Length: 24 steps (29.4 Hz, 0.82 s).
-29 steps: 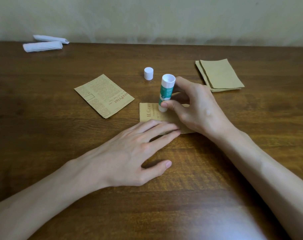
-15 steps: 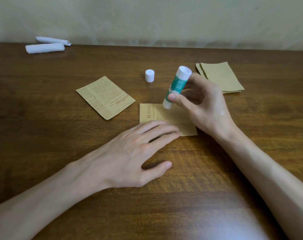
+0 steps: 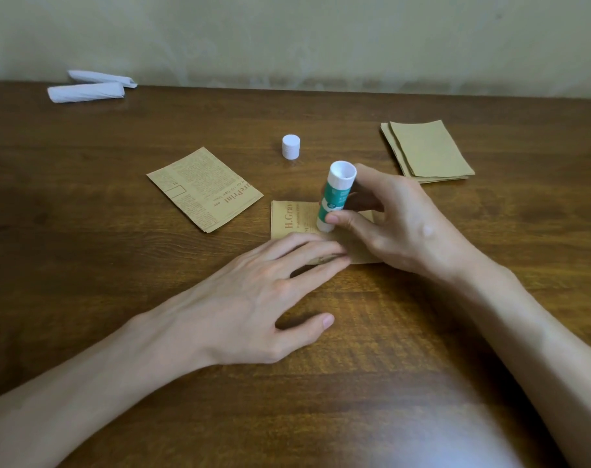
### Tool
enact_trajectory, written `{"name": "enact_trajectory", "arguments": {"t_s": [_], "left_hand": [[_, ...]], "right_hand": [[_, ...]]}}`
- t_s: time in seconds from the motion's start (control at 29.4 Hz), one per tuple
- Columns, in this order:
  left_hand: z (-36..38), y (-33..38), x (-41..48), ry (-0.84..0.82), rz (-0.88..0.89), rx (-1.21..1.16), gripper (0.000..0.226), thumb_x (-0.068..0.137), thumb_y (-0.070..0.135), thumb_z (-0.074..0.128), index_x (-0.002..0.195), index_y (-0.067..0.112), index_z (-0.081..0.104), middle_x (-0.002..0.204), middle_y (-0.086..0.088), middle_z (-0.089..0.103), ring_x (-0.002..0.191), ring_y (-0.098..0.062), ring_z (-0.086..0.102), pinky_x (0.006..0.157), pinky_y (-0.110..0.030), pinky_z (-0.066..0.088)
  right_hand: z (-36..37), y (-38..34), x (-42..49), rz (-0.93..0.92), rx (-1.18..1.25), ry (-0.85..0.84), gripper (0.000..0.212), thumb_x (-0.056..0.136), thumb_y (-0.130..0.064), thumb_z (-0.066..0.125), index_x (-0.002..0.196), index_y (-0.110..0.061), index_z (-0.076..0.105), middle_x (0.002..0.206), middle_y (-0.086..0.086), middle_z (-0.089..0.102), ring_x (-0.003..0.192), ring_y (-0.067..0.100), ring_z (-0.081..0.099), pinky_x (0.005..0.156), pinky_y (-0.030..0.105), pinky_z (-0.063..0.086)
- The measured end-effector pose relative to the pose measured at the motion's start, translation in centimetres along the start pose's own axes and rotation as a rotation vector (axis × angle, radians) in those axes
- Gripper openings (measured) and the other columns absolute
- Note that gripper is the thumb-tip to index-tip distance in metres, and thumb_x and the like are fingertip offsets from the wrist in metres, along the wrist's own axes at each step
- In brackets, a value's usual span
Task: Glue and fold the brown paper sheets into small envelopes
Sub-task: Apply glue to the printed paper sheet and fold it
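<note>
- Brown paper sheet (image 3: 289,217) lies at the centre of the dark wooden worktop (image 3: 84,298), with its long axis running left to right.
- Left hand (image 3: 253,298), lower centre, lies flat, its straight fingers pressing the sheet's near edge.
- Right hand (image 3: 405,228), centre right, has its grip curled round the glue stick (image 3: 334,197).
- Plain stack (image 3: 429,150) sits at upper right.
- Printed sheet (image 3: 204,189) lies askew left of centre.
- Glue stick stands almost upright, hollow white end up, lower end on the sheet.
- White cap (image 3: 291,146) stands apart, above centre.
</note>
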State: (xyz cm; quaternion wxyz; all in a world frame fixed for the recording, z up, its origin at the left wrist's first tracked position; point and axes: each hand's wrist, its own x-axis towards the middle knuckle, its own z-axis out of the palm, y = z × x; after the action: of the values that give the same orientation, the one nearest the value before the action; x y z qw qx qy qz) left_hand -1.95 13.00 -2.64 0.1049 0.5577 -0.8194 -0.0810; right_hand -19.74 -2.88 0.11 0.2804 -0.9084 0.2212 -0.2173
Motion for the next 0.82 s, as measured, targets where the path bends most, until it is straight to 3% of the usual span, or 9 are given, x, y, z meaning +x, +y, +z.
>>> {"name": "enact_trajectory", "arguments": {"t_s": [0.14,0.31,0.71,0.82], "left_hand": [[0.0,0.0,0.0,0.012,0.006,-0.006,0.066,0.106,0.054,0.043,0.164,0.024,0.031,0.166,0.013,0.026,0.156,-0.004,0.013,0.125,-0.031,0.025],[0.0,0.0,0.0,0.012,0.003,-0.013,0.066,0.106,0.054,0.043,0.163,0.024,0.033,0.166,0.014,0.027,0.156,-0.003,0.013,0.125,-0.03,0.026],[-0.1,0.1,0.0,0.008,0.01,-0.009,0.065,0.106,0.053,0.044,0.163,0.025,0.032,0.166,0.015,0.026,0.156,-0.002,0.015,0.126,-0.029,0.023],[-0.1,0.2,0.0,0.008,0.009,0.002,0.065,0.106,0.054,0.043,0.163,0.024,0.032,0.166,0.015,0.027,0.156,-0.003,0.015,0.126,-0.03,0.024]], "right_hand": [[0.1,0.2,-0.1,-0.004,-0.035,0.075,0.028,0.096,-0.032,0.077,0.112,-0.012,0.066,0.11,-0.008,0.075,0.104,0.001,0.072,0.09,0.028,0.06],[0.9,0.4,0.1,0.006,-0.065,0.121,0.019,0.097,-0.021,0.075,0.109,-0.01,0.065,0.105,-0.009,0.075,0.106,0.004,0.072,0.092,0.031,0.057],[1.5,0.9,1.6,0.048,-0.099,0.164,0.021,0.099,-0.024,0.072,0.114,-0.012,0.063,0.107,-0.008,0.073,0.105,0.004,0.069,0.093,0.025,0.056],[1.6,1.2,1.4,0.086,0.024,0.192,0.022,0.099,-0.021,0.073,0.117,-0.01,0.065,0.108,-0.011,0.072,0.105,0.002,0.07,0.093,0.023,0.057]]}}
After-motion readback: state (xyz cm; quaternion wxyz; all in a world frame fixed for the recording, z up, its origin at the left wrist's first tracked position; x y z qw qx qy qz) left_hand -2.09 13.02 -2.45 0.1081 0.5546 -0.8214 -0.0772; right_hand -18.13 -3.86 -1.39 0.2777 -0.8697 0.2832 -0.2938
